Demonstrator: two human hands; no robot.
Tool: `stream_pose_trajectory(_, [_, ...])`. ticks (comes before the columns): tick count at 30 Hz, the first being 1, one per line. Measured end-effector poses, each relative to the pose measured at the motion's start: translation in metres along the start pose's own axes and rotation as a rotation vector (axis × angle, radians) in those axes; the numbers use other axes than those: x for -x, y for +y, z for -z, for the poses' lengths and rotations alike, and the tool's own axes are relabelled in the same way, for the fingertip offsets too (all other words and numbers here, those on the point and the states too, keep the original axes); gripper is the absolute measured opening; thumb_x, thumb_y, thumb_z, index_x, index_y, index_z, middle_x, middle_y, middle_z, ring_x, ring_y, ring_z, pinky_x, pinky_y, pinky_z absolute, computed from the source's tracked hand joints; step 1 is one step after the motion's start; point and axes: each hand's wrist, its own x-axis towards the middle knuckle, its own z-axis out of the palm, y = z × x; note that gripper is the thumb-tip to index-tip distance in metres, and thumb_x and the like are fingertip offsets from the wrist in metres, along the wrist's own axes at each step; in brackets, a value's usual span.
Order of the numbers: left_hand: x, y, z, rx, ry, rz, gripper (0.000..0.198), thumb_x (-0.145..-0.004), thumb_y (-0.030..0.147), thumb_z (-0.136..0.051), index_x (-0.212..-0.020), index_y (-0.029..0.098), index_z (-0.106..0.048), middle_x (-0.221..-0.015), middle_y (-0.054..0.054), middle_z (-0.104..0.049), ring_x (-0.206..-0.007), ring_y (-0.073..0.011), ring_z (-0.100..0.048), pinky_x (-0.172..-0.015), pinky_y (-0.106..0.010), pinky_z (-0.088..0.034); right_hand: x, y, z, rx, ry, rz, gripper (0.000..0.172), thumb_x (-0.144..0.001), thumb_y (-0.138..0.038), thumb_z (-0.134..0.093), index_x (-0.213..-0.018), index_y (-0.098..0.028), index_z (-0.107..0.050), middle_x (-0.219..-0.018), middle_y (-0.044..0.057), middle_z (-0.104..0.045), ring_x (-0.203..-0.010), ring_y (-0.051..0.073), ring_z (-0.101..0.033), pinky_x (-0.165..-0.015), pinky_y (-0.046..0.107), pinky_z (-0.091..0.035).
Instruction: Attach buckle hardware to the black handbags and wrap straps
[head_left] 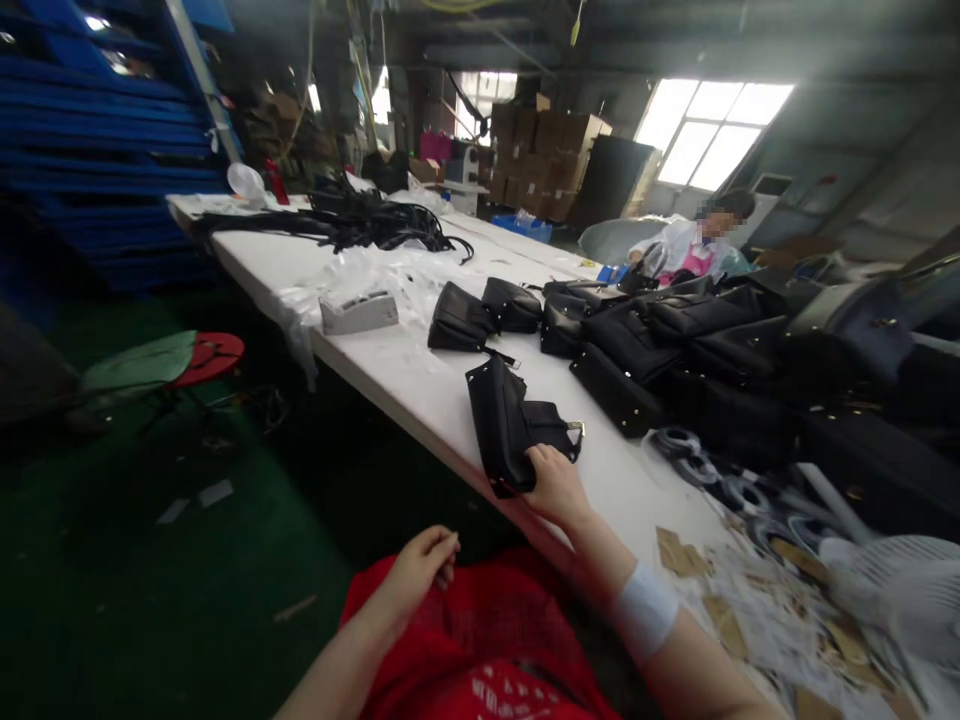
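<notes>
A black handbag (495, 420) with small metal studs lies on its side at the near edge of the white table (405, 375). My right hand (553, 485) grips its near lower end, thumb on top and the other fingers hidden beneath or behind. A strap with a gold-coloured buckle (576, 428) sticks out at the bag's right. My left hand (427, 562) hangs in front of my red apron (480, 610), apart from the bag and the table. Its fingers are curled together; whether anything small is inside cannot be made out.
Many black bags (630, 340) crowd the table's right side. Rolls of tape (679, 450), paper scraps (780, 590) and a white fan (900, 590) are at right. A grey tape dispenser (360, 313), plastic film and black straps (375, 220) lie farther left. A co-worker (697, 250) sits across; a red stool (214, 358) stands left.
</notes>
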Motion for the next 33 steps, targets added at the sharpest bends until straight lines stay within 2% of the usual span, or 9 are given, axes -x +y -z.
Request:
stream_pose_trajectory(4, [-0.018, 0.015, -0.031, -0.162, -0.12, -0.14, 0.04, -0.076, 0.055, -0.059, -0.078, 0.016, -0.066, -0.051, 0.003, -0.051, -0.045, -0.0125, -0.05, -0.045, -0.023, -0.041, 0.073, 0.017, 0.014, 0.03, 0.116, -0.062, 0.043, -0.074, -0.05, -0.069, -0.1, -0.018, -0.057, -0.095, 0.009, -0.062, -0.089, 0.026, -0.057, -0.078, 0.036, -0.045])
stream_pose_trajectory(7, [-0.03, 0.016, -0.061, -0.207, -0.177, -0.223, 0.021, -0.079, 0.037, -0.065, -0.082, 0.017, -0.072, -0.062, -0.001, -0.061, -0.057, -0.0143, -0.057, -0.057, -0.025, -0.046, 0.111, 0.028, 0.015, 0.023, 0.174, -0.137, 0.045, -0.075, -0.049, -0.07, -0.104, -0.018, -0.056, -0.098, 0.01, -0.063, -0.092, 0.027, -0.057, -0.079, 0.037, -0.046])
stream_pose_trajectory(10, [-0.034, 0.008, -0.085, -0.343, -0.163, -0.502, 0.009, -0.081, 0.023, -0.067, -0.084, 0.02, -0.075, -0.081, -0.004, -0.067, -0.075, -0.0164, -0.061, -0.072, -0.027, -0.048, 0.131, 0.038, 0.015, -0.01, 0.208, -0.181, 0.039, -0.078, -0.046, -0.067, -0.104, -0.018, -0.057, -0.097, 0.009, -0.063, -0.092, 0.027, -0.059, -0.079, 0.037, -0.047])
stream_pose_trajectory(13, [-0.032, -0.004, -0.099, -0.534, -0.135, -0.795, 0.013, -0.087, 0.025, -0.064, -0.093, 0.019, -0.075, -0.084, -0.005, -0.067, -0.074, -0.0162, -0.061, -0.071, -0.027, -0.048, 0.135, 0.045, 0.017, -0.079, 0.228, -0.189, 0.033, -0.081, -0.043, -0.063, -0.103, -0.019, -0.06, -0.093, 0.008, -0.064, -0.088, 0.025, -0.06, -0.075, 0.035, -0.048])
stream_pose_trajectory(15, [-0.031, -0.009, -0.104, -0.612, -0.119, -0.873, 0.015, -0.09, 0.026, -0.062, -0.096, 0.018, -0.073, -0.084, -0.005, -0.067, -0.073, -0.016, -0.062, -0.07, -0.027, -0.049, 0.132, 0.048, 0.019, -0.138, 0.241, -0.185, 0.027, -0.083, -0.041, -0.06, -0.1, -0.019, -0.062, -0.09, 0.007, -0.064, -0.084, 0.023, -0.06, -0.073, 0.034, -0.047])
stream_pose_trajectory(21, [-0.033, -0.004, -0.113, -0.685, 0.007, -0.903, 0.016, -0.09, 0.029, -0.063, -0.093, 0.016, -0.072, -0.081, -0.005, -0.066, -0.072, -0.0165, -0.063, -0.067, -0.026, -0.05, 0.128, 0.049, 0.014, -0.249, 0.271, -0.207, 0.024, -0.085, -0.039, -0.06, -0.098, -0.02, -0.063, -0.086, 0.005, -0.064, -0.079, 0.021, -0.06, -0.069, 0.032, -0.047])
stream_pose_trajectory(26, [-0.034, -0.001, -0.117, -0.826, -0.023, -0.926, 0.016, -0.092, 0.027, -0.059, -0.089, 0.018, -0.072, -0.078, -0.004, -0.066, -0.071, -0.0167, -0.063, -0.064, -0.026, -0.048, 0.132, 0.048, 0.005, -0.256, 0.299, -0.209, 0.025, -0.084, -0.036, -0.062, -0.103, -0.02, -0.062, -0.091, 0.007, -0.065, -0.084, 0.023, -0.062, -0.075, 0.035, -0.049])
stream_pose_trajectory(29, [-0.037, -0.001, -0.118, -0.833, -0.051, -0.849, 0.012, -0.09, 0.023, -0.062, -0.085, 0.019, -0.072, -0.078, -0.003, -0.065, -0.07, -0.0168, -0.063, -0.064, -0.027, -0.047, 0.132, 0.046, 0.004, -0.266, 0.304, -0.193, 0.026, -0.085, -0.036, -0.062, -0.105, -0.02, -0.062, -0.092, 0.007, -0.065, -0.085, 0.023, -0.061, -0.075, 0.036, -0.05])
stream_pose_trajectory(33, [-0.038, 0.004, -0.119, -0.733, -0.11, -0.655, 0.009, -0.085, 0.017, -0.066, -0.078, 0.018, -0.07, -0.08, -0.003, -0.066, -0.076, -0.0173, -0.063, -0.071, -0.027, -0.047, 0.131, 0.044, 0.003, -0.259, 0.3, -0.18, 0.026, -0.085, -0.035, -0.062, -0.106, -0.02, -0.061, -0.093, 0.007, -0.065, -0.086, 0.023, -0.061, -0.075, 0.036, -0.051])
